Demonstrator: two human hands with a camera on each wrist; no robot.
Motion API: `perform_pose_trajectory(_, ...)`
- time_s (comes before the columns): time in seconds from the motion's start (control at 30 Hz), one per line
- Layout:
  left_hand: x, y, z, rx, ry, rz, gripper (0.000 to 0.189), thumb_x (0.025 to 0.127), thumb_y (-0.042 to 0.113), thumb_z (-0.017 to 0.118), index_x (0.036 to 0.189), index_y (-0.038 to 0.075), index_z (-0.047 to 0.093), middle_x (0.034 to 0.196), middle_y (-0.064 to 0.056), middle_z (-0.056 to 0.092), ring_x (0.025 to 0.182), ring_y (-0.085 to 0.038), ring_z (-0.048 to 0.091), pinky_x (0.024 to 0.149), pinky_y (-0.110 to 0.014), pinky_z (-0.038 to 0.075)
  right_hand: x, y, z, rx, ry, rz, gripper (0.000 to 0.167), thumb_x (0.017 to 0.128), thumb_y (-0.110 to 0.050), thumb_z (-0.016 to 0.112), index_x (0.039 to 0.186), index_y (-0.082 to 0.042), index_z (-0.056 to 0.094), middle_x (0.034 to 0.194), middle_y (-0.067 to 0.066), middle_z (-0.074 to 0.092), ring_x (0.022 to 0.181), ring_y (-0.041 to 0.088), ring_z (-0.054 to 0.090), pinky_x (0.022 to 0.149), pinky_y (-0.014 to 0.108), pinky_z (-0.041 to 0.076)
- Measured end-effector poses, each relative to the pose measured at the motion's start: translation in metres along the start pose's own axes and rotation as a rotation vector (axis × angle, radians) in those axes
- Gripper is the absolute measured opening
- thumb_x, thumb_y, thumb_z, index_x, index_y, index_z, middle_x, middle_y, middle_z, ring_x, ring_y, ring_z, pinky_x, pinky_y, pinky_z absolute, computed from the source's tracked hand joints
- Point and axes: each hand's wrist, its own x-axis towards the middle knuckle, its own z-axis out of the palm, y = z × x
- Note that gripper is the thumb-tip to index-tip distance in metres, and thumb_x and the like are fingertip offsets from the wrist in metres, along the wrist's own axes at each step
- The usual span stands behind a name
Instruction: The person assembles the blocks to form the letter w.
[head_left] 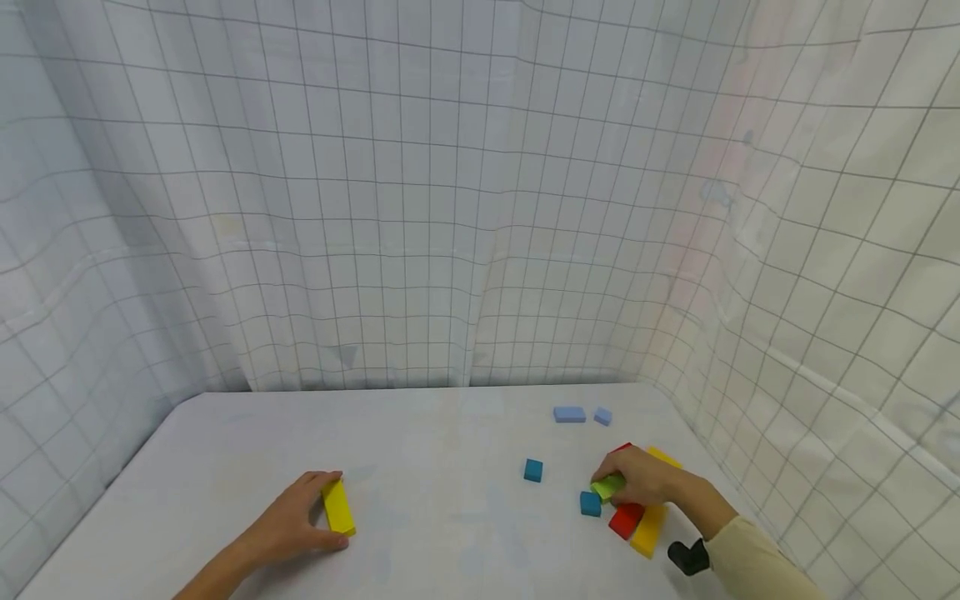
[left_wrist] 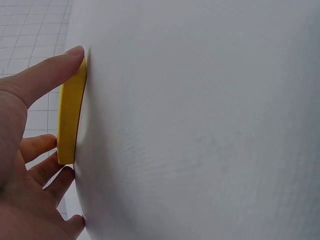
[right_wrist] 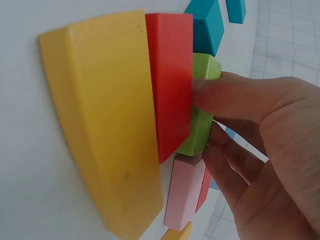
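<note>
My left hand [head_left: 288,521] pinches a long yellow block [head_left: 339,507] by its ends, thumb at the near end and fingers at the far end. In the left wrist view the yellow block [left_wrist: 71,117] lies along the white tabletop. Over on the right, my right hand [head_left: 648,477] grips a small lime-green block [head_left: 609,487] between thumb and fingers. Around that hand sit a red block [right_wrist: 172,75], a larger orange-yellow block [right_wrist: 110,125] and a pink block [right_wrist: 184,192], close together. A teal block [head_left: 590,504] stands just left of the green one.
Another teal block [head_left: 533,470] lies farther left and back. Toward the back right are two pale blue blocks, one long [head_left: 569,414] and one small [head_left: 602,416]. White gridded curtains [head_left: 390,250] hang behind the table and along its sides.
</note>
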Motion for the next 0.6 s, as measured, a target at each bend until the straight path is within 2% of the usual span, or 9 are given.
perform_pose_trajectory(0.23, -0.001, 0.006, 0.003, -0.011, 0.02, 0.014, 0.097, 0.069, 0.043, 0.095, 0.142, -0.005, 0.054, 0.136, -0.022, 0.056, 0.125, -0.044, 0.053, 0.105, -0.066, 0.04, 0.002, -0.009, -0.008, -0.012, 0.001, 0.022, 0.028, 0.087, -0.004, 0.082, 0.113, -0.014, 0.078, 0.109, -0.007, 0.066, 0.098, 0.019, 0.058, 0.088, 0.039, 0.056)
perform_pose_trajectory(0.43, 0.001, 0.019, 0.009, -0.024, 0.025, 0.025, 0.098, 0.067, 0.043, 0.096, 0.141, -0.004, 0.055, 0.136, -0.021, 0.056, 0.125, -0.043, 0.053, 0.106, -0.067, 0.04, 0.013, -0.021, -0.021, -0.1, 0.034, -0.039, 0.027, 0.088, -0.003, 0.081, 0.113, -0.012, 0.078, 0.108, -0.007, 0.068, 0.098, 0.017, 0.06, 0.09, 0.04, 0.057)
perform_pose_trajectory(0.6, 0.003, 0.031, 0.019, -0.029, 0.025, 0.035, 0.098, 0.066, 0.045, 0.096, 0.141, -0.004, 0.055, 0.137, -0.02, 0.056, 0.125, -0.043, 0.053, 0.106, -0.066, 0.041, 0.029, -0.036, -0.028, -0.116, 0.032, -0.092, 0.029, 0.088, -0.004, 0.082, 0.116, -0.01, 0.077, 0.11, -0.006, 0.069, 0.099, 0.015, 0.06, 0.091, 0.038, 0.056)
